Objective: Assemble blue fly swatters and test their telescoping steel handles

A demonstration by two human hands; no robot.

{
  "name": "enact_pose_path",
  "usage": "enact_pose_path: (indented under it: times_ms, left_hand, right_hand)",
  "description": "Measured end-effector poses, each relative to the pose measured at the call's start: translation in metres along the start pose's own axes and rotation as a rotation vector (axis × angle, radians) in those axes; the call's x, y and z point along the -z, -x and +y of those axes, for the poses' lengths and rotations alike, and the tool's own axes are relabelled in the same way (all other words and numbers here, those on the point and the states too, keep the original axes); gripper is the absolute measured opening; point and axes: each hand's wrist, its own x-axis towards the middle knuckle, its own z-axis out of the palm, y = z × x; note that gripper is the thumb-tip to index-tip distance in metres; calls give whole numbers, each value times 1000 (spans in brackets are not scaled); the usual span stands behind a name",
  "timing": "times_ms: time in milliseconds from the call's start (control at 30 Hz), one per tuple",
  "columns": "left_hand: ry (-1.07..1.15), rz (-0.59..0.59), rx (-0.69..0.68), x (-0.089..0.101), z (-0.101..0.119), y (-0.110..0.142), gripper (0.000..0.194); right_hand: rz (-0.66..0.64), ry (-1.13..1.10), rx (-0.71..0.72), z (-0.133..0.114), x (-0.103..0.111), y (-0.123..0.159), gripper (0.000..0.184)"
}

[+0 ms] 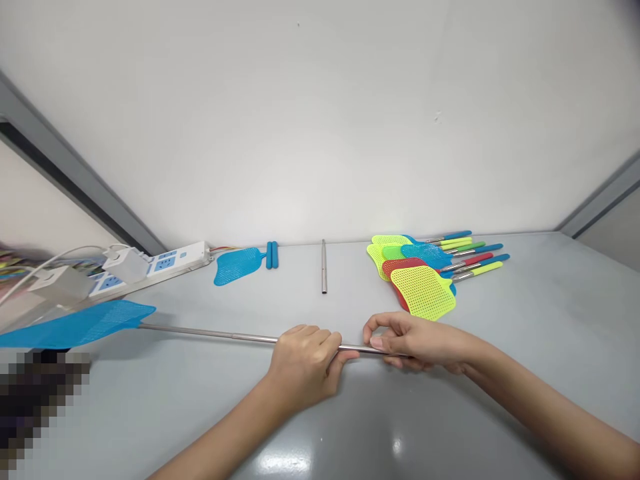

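A blue fly swatter (80,325) with a long extended metal rod (205,332) lies across the grey table (550,320), its mesh head at the far left. My left hand (303,363) is closed around the rod near its middle. My right hand (417,341) pinches the rod's right end, fingers curled round it. The two hands are a few centimetres apart on the same rod.
A pile of several coloured fly swatters (425,267) lies behind my right hand. A loose metal rod (324,267), a blue swatter head (237,265) and two blue grips (272,255) lie by the wall. A power strip (160,263) with plugged adapters sits at left.
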Motion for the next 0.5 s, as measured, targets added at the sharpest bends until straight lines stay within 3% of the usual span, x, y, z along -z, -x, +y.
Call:
enact_pose_path:
  times_ms: [267,500]
  left_hand:
    - [14,-5,-17,1,3,-1,32]
    - [-60,54,-63,7,-3,-6,35]
  right_hand:
    - [5,-31,-9,0,-4,-1,19]
    - [19,122,128,3,-6,-3,31]
